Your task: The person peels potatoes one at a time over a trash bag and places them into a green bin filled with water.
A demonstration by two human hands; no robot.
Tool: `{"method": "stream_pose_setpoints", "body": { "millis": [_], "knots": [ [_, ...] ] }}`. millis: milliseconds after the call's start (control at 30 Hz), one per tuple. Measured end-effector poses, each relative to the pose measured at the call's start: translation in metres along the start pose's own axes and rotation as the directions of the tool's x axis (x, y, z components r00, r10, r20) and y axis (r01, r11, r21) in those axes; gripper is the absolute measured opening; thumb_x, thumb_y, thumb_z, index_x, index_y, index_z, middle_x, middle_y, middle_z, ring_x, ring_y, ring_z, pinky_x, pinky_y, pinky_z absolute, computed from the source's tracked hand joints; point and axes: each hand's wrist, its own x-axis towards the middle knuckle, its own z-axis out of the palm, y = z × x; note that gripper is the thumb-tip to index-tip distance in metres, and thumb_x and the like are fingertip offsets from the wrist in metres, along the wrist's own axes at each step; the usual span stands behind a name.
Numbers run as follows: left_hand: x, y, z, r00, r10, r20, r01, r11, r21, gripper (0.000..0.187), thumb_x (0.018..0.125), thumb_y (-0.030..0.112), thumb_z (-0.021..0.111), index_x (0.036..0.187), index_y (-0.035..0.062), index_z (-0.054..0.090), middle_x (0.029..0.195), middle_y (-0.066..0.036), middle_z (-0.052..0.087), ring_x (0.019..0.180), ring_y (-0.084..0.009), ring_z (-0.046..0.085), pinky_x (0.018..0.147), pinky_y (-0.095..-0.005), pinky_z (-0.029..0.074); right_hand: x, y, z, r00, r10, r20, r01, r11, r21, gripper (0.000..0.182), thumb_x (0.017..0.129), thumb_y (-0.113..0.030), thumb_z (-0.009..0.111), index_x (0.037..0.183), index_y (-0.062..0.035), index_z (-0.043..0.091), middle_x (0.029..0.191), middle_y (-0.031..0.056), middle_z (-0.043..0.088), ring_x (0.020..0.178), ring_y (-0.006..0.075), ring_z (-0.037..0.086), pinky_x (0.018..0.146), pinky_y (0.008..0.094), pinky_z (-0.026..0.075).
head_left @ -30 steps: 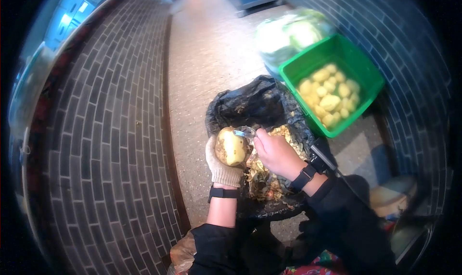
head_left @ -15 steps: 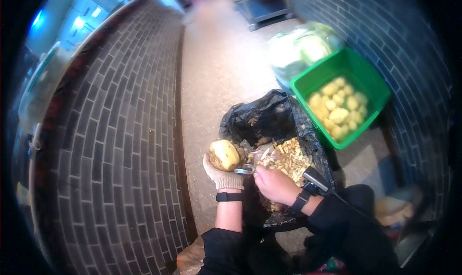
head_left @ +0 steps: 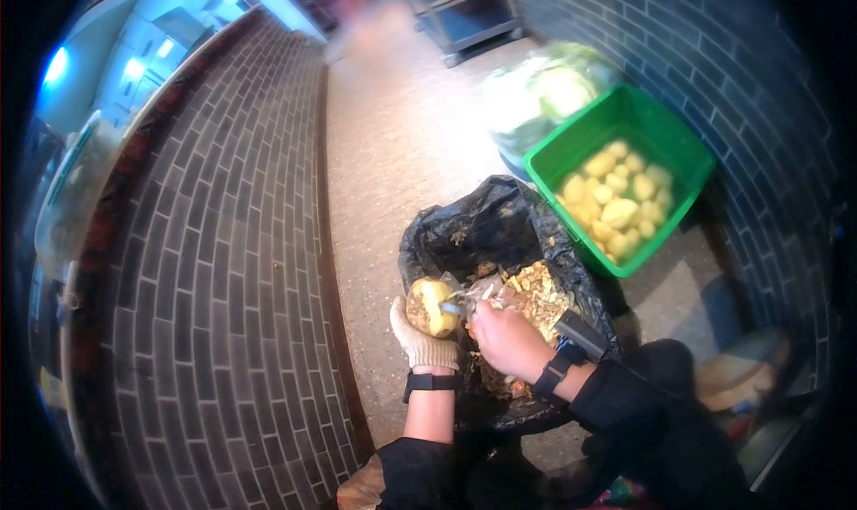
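My left hand, in a pale knitted glove, is closed around a potato. Much of the potato is bare yellow flesh, with brown skin left on its left side. My bare right hand grips a peeler, whose metal head is at the potato's right side; its handle is mostly hidden in my fingers. Both hands are over a bin lined with a black plastic bag. Inside the bag lie many potato peelings.
Right of the bag stands a green tub holding several peeled potatoes. Behind it is a clear plastic bag of pale green vegetables. Brick walls flank the floor on both sides. A dark cart stands farther back.
The potato and my left hand have shifted right and turned, and more of the potato's brown side shows. The peeler has moved up along the potato. The whole view has tilted slightly.
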Motion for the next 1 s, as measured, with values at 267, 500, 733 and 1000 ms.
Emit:
{"method": "stream_pose_setpoints", "body": {
  "millis": [267,500,733,1000],
  "knots": [
    [0.003,-0.005,-0.005,0.991,-0.004,-0.137,-0.008,0.997,-0.082,0.065,0.086,0.061,0.038,0.122,0.0108,0.057,0.113,-0.012,0.063,0.102,-0.0317,0.060,0.086,-0.0490,0.050,-0.012,-0.009,0.017,0.980,0.099,0.171,-0.100,0.995,-0.005,0.023,0.096,-0.019,0.045,0.099,0.0036,0.046,0.067,0.0261,0.060,0.065,0.0451,0.060,0.061,0.0527,0.049],
    [0.035,0.007,-0.029,0.991,0.095,-0.098,-0.109,0.983,-0.151,0.057,0.089,0.057,0.037,0.107,0.0068,0.058,0.089,-0.012,0.063,0.078,-0.0277,0.062,0.064,-0.0409,0.053,-0.012,-0.003,0.018,0.986,0.035,0.166,-0.055,0.991,0.121,0.023,0.097,-0.022,0.045,0.094,0.0007,0.048,0.069,0.0254,0.059,0.068,0.0458,0.059,0.061,0.0536,0.046],
    [0.005,-0.012,0.002,0.988,0.146,-0.056,-0.142,0.987,0.069,0.060,0.090,0.056,0.044,0.118,0.0047,0.059,0.106,-0.012,0.066,0.096,-0.0289,0.064,0.085,-0.0401,0.053,0.011,0.007,-0.011,0.999,0.026,-0.020,-0.025,0.998,0.057,0.021,0.097,-0.019,0.045,0.101,0.0011,0.050,0.066,0.0253,0.058,0.065,0.0439,0.059,0.058,0.0522,0.046],
    [0.003,0.001,0.006,0.971,0.074,-0.228,-0.094,0.993,-0.077,0.059,0.086,0.063,0.043,0.109,0.0109,0.058,0.089,-0.009,0.062,0.075,-0.0264,0.061,0.066,-0.0378,0.052,-0.023,-0.009,0.029,0.983,-0.003,0.183,-0.026,0.987,0.160,0.024,0.097,-0.020,0.046,0.096,0.0038,0.046,0.065,0.0254,0.058,0.064,0.0458,0.059,0.060,0.0533,0.047]
  ]
}}
